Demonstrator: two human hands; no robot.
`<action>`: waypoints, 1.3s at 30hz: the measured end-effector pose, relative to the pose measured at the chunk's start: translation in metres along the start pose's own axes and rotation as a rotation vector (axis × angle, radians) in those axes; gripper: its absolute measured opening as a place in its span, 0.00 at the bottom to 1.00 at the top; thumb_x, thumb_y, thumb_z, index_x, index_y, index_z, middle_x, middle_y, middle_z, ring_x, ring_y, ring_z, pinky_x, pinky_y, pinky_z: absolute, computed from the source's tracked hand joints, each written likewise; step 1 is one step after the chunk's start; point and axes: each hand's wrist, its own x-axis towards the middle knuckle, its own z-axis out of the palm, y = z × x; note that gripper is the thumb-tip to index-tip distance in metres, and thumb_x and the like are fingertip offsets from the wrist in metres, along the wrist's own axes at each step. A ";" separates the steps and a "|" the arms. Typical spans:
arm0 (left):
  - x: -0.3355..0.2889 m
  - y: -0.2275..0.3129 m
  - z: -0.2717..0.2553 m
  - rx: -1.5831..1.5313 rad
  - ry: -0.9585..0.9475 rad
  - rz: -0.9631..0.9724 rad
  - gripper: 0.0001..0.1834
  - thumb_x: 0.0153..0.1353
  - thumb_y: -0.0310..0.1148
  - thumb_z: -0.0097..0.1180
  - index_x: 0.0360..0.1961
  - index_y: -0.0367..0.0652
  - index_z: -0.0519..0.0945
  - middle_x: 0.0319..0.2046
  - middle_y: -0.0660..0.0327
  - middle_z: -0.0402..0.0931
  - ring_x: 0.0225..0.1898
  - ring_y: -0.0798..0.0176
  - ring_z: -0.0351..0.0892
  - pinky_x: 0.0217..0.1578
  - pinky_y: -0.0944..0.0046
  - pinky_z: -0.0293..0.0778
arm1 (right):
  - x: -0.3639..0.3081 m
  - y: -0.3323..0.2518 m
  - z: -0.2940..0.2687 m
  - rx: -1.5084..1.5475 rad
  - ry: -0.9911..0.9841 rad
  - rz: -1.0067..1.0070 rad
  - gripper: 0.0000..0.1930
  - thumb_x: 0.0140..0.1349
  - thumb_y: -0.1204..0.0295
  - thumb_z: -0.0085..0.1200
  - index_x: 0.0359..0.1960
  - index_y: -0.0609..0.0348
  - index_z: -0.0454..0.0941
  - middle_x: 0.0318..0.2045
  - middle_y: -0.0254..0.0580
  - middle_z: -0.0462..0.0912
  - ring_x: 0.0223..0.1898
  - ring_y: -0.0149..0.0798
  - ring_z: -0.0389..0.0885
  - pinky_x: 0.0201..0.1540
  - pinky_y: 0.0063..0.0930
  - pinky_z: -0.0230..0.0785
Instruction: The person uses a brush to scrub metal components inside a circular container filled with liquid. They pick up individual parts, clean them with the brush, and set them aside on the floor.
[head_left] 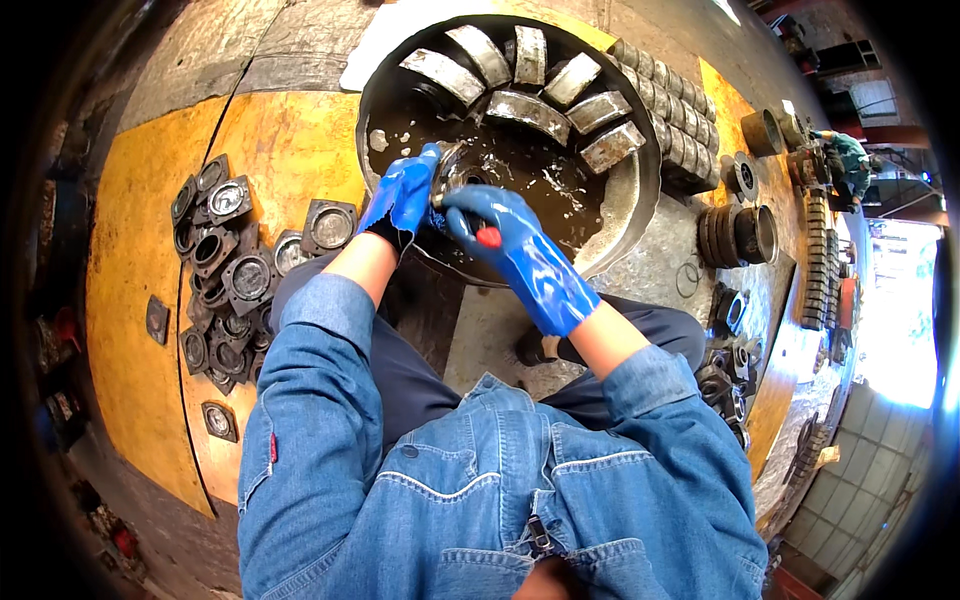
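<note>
Both of my hands wear blue rubber gloves over the near left part of a big round metal basin (pixel 648 190) of dark liquid. My left hand (pixel 402 192) grips the side of a round, wet metal part (pixel 455 168), mostly hidden behind the gloves. Closed beside it, my right hand (pixel 497 222) holds a hand tool with a red handle end (pixel 488 237). The tool's working end points at the metal part, and its kind is not clear. Several curved metal blocks (pixel 528 115) rest along the basin's far side.
To the left, a pile of square flanged metal parts (pixel 248 275) lies on yellow boards (pixel 130 260). Rows of metal blocks (pixel 675 110) are stacked right of the basin, with metal rings (pixel 740 236) nearer. Another person (pixel 850 160) is at the far right.
</note>
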 end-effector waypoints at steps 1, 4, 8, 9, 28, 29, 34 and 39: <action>0.003 -0.002 0.001 -0.008 -0.008 -0.007 0.33 0.79 0.56 0.45 0.49 0.32 0.86 0.41 0.46 0.88 0.44 0.54 0.85 0.51 0.55 0.76 | -0.011 -0.001 -0.003 -0.013 -0.055 -0.020 0.09 0.63 0.73 0.64 0.45 0.55 0.89 0.42 0.52 0.91 0.41 0.57 0.90 0.47 0.44 0.84; 0.008 -0.004 0.005 0.018 -0.039 0.031 0.34 0.78 0.56 0.47 0.48 0.29 0.85 0.42 0.42 0.87 0.44 0.52 0.85 0.52 0.52 0.75 | -0.034 0.008 -0.012 0.017 -0.129 -0.097 0.13 0.58 0.74 0.65 0.45 0.52 0.87 0.36 0.45 0.89 0.37 0.56 0.88 0.39 0.44 0.79; -0.003 0.025 0.016 0.062 -0.072 -0.024 0.34 0.72 0.58 0.58 0.53 0.29 0.85 0.45 0.44 0.88 0.47 0.53 0.85 0.53 0.54 0.76 | -0.049 0.023 -0.033 -0.046 -0.228 -0.091 0.10 0.60 0.71 0.63 0.44 0.52 0.87 0.37 0.42 0.89 0.39 0.56 0.88 0.40 0.46 0.80; 0.003 0.022 0.019 0.093 -0.060 -0.020 0.35 0.71 0.58 0.59 0.51 0.29 0.86 0.43 0.46 0.88 0.46 0.56 0.85 0.51 0.56 0.77 | -0.050 0.026 -0.036 -0.083 -0.238 -0.098 0.10 0.60 0.71 0.63 0.43 0.51 0.87 0.38 0.42 0.89 0.39 0.56 0.88 0.41 0.47 0.80; 0.078 0.011 0.108 0.319 -0.160 -0.066 0.39 0.56 0.48 0.77 0.58 0.24 0.80 0.47 0.50 0.88 0.45 0.59 0.87 0.50 0.60 0.82 | -0.057 0.097 -0.010 1.219 0.568 1.203 0.26 0.72 0.60 0.64 0.68 0.50 0.75 0.44 0.36 0.84 0.39 0.35 0.84 0.44 0.27 0.78; 0.074 0.013 0.116 0.383 -0.108 -0.068 0.41 0.55 0.49 0.77 0.58 0.25 0.80 0.48 0.49 0.88 0.47 0.58 0.88 0.51 0.60 0.82 | -0.056 0.100 -0.001 1.207 0.599 1.217 0.21 0.72 0.60 0.63 0.63 0.52 0.78 0.41 0.36 0.84 0.38 0.34 0.83 0.43 0.28 0.77; 0.049 0.035 0.143 0.603 -0.044 -0.043 0.52 0.51 0.57 0.77 0.67 0.27 0.75 0.60 0.38 0.82 0.60 0.48 0.85 0.62 0.54 0.79 | -0.046 0.120 0.006 0.878 0.689 1.423 0.14 0.70 0.58 0.61 0.42 0.55 0.85 0.28 0.32 0.81 0.31 0.32 0.76 0.36 0.33 0.70; 0.030 0.051 0.161 0.679 -0.029 0.045 0.50 0.51 0.57 0.78 0.69 0.39 0.75 0.62 0.40 0.81 0.64 0.45 0.82 0.65 0.52 0.77 | -0.076 0.144 0.015 0.945 0.924 1.070 0.12 0.69 0.62 0.66 0.48 0.52 0.88 0.35 0.33 0.87 0.33 0.32 0.80 0.38 0.33 0.75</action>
